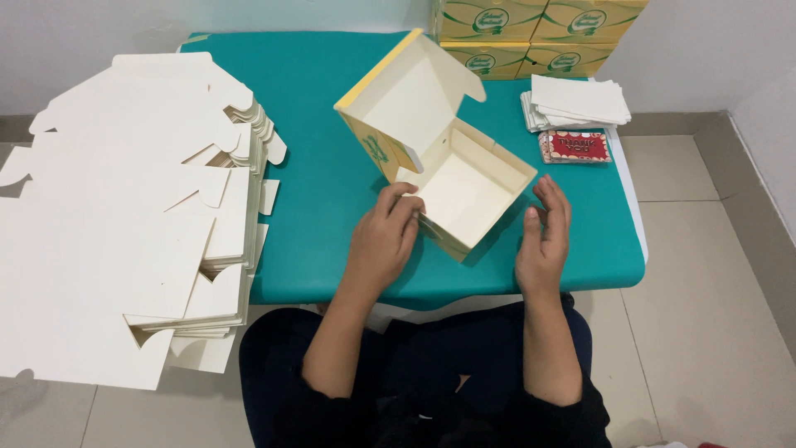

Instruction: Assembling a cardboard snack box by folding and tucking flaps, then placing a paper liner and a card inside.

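Note:
An open cream cardboard box [464,187] with a yellow and green outside sits on the teal table [315,182], its lid standing up at the back left. My left hand [385,236] rests against the box's near left wall, fingers curled on the edge. My right hand [545,232] hovers flat just right of the box, fingers straight and together, holding nothing and not clearly touching it.
A tall stack of flat unfolded box blanks [133,207] fills the left side. At the back right lie a pile of white paper sheets [576,104], a small stack of red cards [575,147] and several finished yellow boxes [531,29]. Tiled floor lies to the right.

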